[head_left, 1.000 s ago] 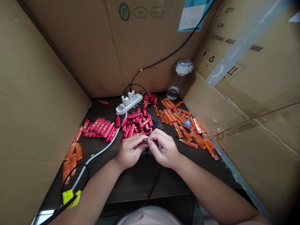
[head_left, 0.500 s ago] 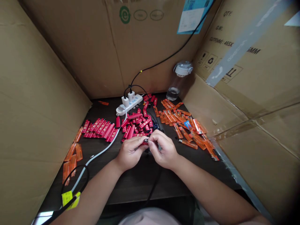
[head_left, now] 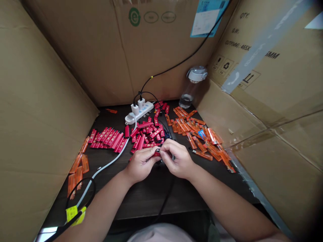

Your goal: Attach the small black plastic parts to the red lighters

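My left hand (head_left: 141, 164) is closed around a red lighter (head_left: 156, 153), whose dark end with a small pale ring faces up. My right hand (head_left: 178, 158) pinches thumb and forefinger together right at that end; whatever sits between the fingertips is too small to make out. Just beyond my hands lies a loose heap of red lighters (head_left: 147, 132) with gold lettering. A row of similar red lighters (head_left: 109, 138) is lined up to the left. On the right is a spread of clear orange lighters (head_left: 194, 129), and several more orange lighters (head_left: 78, 174) lie at the left edge.
A white power strip (head_left: 142, 112) with plugs stands behind the heap, its pale cable (head_left: 106, 165) running across the dark table (head_left: 141, 201). A water bottle (head_left: 188, 89) stands at the back right. Cardboard walls (head_left: 88, 50) enclose three sides. A black cable (head_left: 176, 64) hangs down the back.
Both hands stay in nearly the same place, with the right fingertips shifting slightly at the end of the red lighter. Everything on the table lies as before.
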A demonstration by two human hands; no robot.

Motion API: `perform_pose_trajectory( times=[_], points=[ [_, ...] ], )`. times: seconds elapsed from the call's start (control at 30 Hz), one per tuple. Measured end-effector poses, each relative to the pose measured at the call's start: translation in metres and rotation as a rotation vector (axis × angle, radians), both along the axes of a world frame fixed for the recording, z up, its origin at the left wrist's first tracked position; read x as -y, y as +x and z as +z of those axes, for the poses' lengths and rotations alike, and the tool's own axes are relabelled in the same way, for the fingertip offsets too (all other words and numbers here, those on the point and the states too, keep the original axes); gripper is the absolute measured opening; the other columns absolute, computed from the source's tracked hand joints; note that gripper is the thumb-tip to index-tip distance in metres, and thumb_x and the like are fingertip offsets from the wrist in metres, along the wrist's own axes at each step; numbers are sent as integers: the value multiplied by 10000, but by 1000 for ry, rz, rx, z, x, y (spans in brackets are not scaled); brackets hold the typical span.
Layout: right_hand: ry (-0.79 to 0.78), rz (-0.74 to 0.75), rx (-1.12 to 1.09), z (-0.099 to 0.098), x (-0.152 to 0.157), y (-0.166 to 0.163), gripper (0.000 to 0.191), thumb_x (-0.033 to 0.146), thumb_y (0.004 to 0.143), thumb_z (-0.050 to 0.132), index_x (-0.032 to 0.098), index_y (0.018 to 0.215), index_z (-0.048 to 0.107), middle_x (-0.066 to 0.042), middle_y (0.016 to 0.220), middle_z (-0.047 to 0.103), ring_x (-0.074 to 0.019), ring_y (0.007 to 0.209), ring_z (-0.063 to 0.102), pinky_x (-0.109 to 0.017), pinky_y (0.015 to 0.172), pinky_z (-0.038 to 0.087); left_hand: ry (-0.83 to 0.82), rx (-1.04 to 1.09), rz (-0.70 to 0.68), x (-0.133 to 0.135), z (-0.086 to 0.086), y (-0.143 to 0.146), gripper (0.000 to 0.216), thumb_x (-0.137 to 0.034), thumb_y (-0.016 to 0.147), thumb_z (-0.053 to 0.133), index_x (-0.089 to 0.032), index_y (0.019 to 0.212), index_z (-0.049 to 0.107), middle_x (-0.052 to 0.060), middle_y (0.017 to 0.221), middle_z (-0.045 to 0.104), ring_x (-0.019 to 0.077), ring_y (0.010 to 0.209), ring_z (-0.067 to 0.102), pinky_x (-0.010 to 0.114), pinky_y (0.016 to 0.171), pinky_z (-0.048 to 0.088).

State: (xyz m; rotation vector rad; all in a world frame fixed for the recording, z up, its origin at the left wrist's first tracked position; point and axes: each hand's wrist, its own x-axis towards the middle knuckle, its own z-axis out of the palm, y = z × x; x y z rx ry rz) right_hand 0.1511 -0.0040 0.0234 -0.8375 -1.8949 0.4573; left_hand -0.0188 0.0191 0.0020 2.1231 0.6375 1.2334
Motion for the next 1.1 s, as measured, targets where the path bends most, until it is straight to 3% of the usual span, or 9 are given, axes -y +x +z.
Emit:
perform_pose_trajectory(
  times=[1.1],
  points=[
    [-71, 74, 44, 0, -4, 7, 99, 114, 846, 513, 175, 772, 534, -25, 706, 515, -130, 625, 464, -269, 576, 399, -18, -91, -27, 1, -3, -2, 117, -151, 858, 586, -158, 924, 682, 41, 768, 675, 116, 661, 641, 225, 620, 541]
  ],
)
